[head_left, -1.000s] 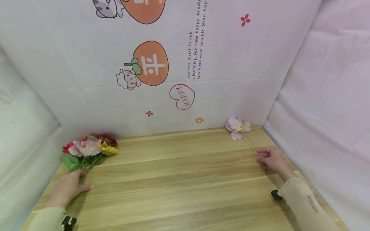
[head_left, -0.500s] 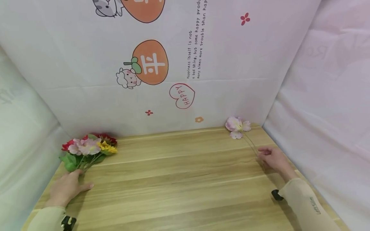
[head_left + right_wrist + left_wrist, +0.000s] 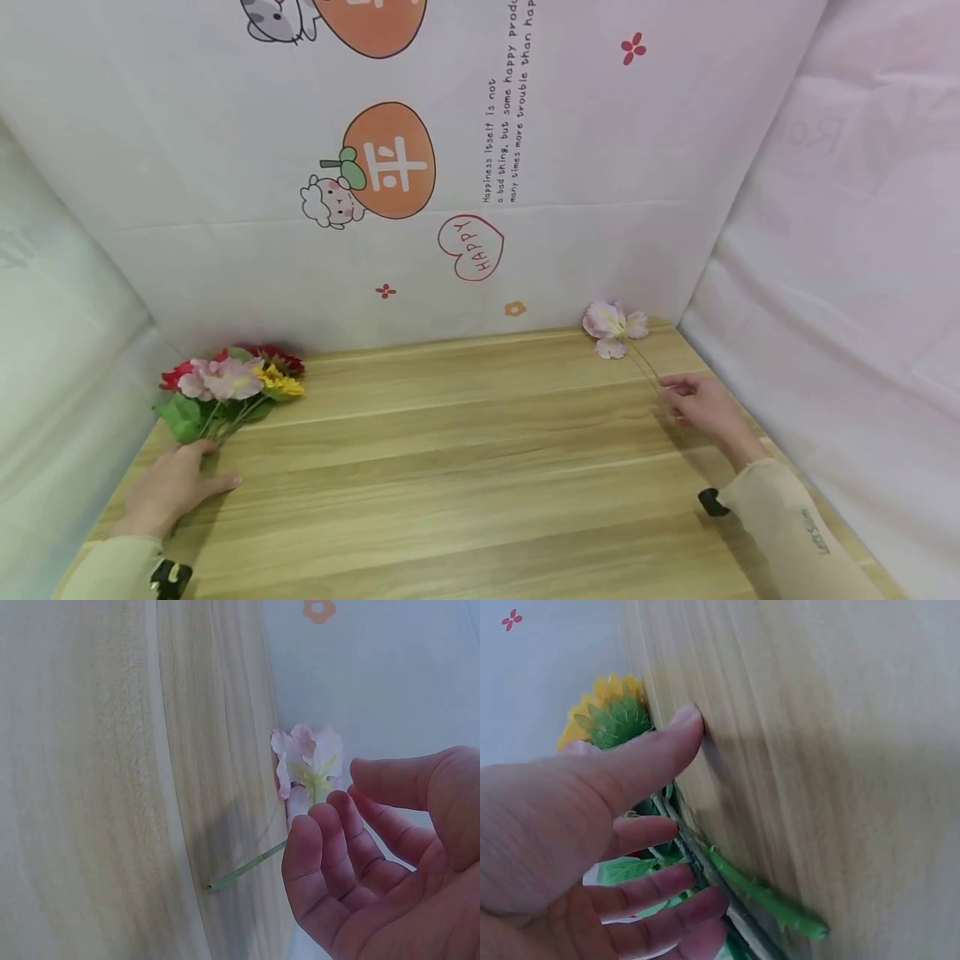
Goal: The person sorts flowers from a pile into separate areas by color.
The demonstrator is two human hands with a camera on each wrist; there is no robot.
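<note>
At the left of the table, artificial flowers in pink, red and yellow (image 3: 225,379) lie bunched with green leaves. My left hand (image 3: 168,487) is at their stems, with its thumb held away. Several stems (image 3: 739,919) run past its loosely bent fingers in the left wrist view, and a yellow flower (image 3: 611,712) shows above the thumb. On the far right, a single pale pink flower (image 3: 611,325) lies near the back edge. My right hand (image 3: 708,412) is beside its stem (image 3: 247,866), fingers loosely curved. In the right wrist view, the stem passes behind these fingers, not pinched by the thumb.
A wood-grain table (image 3: 442,450) extends between the hands. White printed cloth (image 3: 562,167) rises behind the table's back edge, and white cloth (image 3: 847,250) hangs on both sides.
My right hand's fingers have shifted slightly up along the pink flower's stem and straightened a little. The left hand and the bunch have barely moved.
</note>
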